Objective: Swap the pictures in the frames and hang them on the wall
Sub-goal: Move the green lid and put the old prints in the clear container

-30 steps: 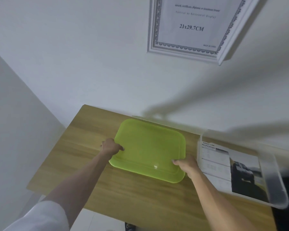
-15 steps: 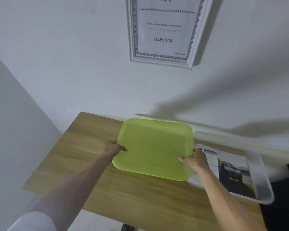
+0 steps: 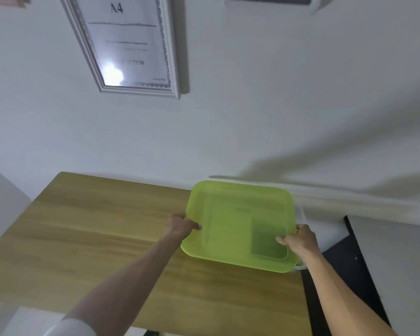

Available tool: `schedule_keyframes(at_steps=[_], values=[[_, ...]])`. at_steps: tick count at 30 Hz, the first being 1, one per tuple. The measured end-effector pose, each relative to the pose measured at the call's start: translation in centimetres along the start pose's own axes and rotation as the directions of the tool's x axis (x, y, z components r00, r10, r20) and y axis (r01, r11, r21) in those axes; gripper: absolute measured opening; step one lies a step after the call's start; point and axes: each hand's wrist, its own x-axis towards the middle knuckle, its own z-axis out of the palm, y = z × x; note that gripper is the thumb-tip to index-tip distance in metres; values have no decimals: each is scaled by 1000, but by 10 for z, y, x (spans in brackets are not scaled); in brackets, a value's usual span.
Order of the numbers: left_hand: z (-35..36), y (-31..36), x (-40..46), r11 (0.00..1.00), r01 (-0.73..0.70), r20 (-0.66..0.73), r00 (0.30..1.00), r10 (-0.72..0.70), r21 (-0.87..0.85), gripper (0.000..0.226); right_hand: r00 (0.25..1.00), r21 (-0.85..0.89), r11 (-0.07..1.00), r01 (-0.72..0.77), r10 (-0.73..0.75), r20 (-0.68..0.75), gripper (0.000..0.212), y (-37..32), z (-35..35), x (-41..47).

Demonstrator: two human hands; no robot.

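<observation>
Left hand grip: the left hand (image 3: pixel 181 226) pinches the left rim of the translucent lime-green plastic tray (image 3: pixel 240 224), thumb on top, the other fingers hidden beneath.
Right hand grip: the right hand (image 3: pixel 298 241) clasps the tray's right rim near its front corner, fingers curled over the edge.
Tray position: held between the two hands, over the right end of the light wooden table (image 3: pixel 95 238); a clear plastic container edge (image 3: pixel 301 266) peeks out just under the right hand, so the tray seems to lie on or just above it. I cannot tell whether it touches.
Seen through the tray: a darker rectangle, likely a printed sheet underneath, just left of the right hand.
Task's thing: the white ornate picture frame with the A4 certificate sheet (image 3: pixel 129 44) hangs on the wall, high above and to the left of both hands, well apart from them; neither hand touches it.
Risk, overhang: the tray's right front corner reaches past the table edge; letting go there could tip it off.
Risk, sheet: dragging the tray could crease what lies below.
Risk, frame: reaching up later from this off-centre stance could knock it crooked.
</observation>
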Motion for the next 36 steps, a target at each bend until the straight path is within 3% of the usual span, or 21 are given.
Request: schedule_keyframes(at_steps=[2, 5, 13, 16, 24, 28, 36], values=[[22, 5, -5, 1000, 8, -19, 1000, -8, 12, 45, 1000, 0, 1000, -11, 11, -3, 56, 12, -14, 13], [48, 8, -8, 999, -7, -51, 999, 9, 54, 66, 1000, -4, 1000, -16, 16, -4, 54, 25, -30, 31], [77, 15, -12, 992, 5, -130, 991, 12, 127, 85, 999, -58, 998, -38, 39, 18, 74, 42, -37, 67], [78, 16, -7, 987, 31, -138, 990, -8, 160, 84, 998, -92, 995, -33, 38, 52, 63, 35, -37, 67], [81, 17, 5, 969, 61, -140, 990, -28, 240, 80, 996, -226, 972, -63, 77, 54, 65, 20, -37, 64], [85, 17, 7, 954, 67, -157, 987, -21, 293, 78, 997, -337, 939, -63, 76, 27, 47, 16, -37, 58], [90, 21, 7, 926, 88, -162, 986, -29, 368, 61, 998, -402, 915, -20, 45, 54, 36, 12, -36, 52]])
